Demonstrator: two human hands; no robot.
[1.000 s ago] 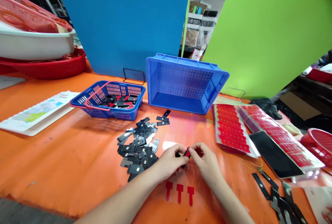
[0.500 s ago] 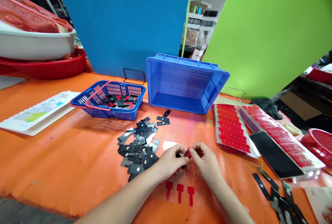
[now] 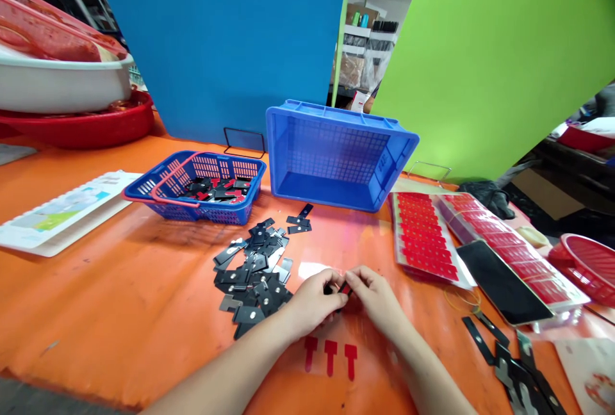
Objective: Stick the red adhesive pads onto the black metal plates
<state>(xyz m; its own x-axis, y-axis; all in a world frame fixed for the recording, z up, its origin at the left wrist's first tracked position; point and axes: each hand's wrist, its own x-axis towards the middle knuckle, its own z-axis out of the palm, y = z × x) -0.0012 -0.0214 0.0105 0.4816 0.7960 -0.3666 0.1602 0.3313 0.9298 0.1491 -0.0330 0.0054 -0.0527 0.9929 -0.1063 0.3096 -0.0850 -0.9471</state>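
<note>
My left hand pinches a small dark flat piece with a red T-shaped sticker on it, over the orange table. The fingers of my right hand close on the sticker's upper end, against the left fingertips. Most of the piece is hidden by the fingers. Just below the hands, three red T-shaped stickers lie in a row. To the left of my left hand spreads a loose pile of black and silver flat pieces.
A blue basket holds black pieces with red stickers. Behind stands a blue crate tipped on its side. At right are red sticker sheets, a phone, more black strips and a red basket.
My right fingers have moved in and now cover more of the red sticker on the piece. The whole view has shifted slightly; the table items look unmoved.
</note>
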